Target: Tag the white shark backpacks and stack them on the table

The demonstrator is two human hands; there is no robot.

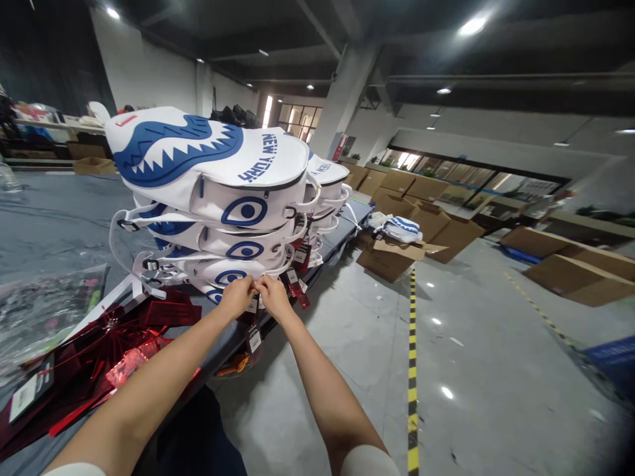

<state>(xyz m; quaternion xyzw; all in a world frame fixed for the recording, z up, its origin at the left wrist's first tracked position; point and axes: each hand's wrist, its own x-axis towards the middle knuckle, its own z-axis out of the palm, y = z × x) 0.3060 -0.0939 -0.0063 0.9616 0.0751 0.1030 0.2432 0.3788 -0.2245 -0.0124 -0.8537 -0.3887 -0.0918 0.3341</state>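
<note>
A stack of white backpacks point(208, 178) printed with blue shark mouths and eyes lies on a dark table point(59, 218). Both my hands reach to the lowest bags at the stack's near edge. My left hand point(237, 295) and my right hand point(272, 295) are pinched together, fingertips touching, on a small part at a bag's zipper end; what they grip is too small to name. Red hang tags point(297, 287) dangle from the bags just right of my hands.
Red shiny tags and wrappers point(124, 344) lie on the table's near left, with clear plastic bags point(44, 304) beyond. A second backpack stack point(325, 192) stands behind. Open cardboard boxes point(397, 254) sit on the grey floor, right of a yellow-black floor line point(411, 370).
</note>
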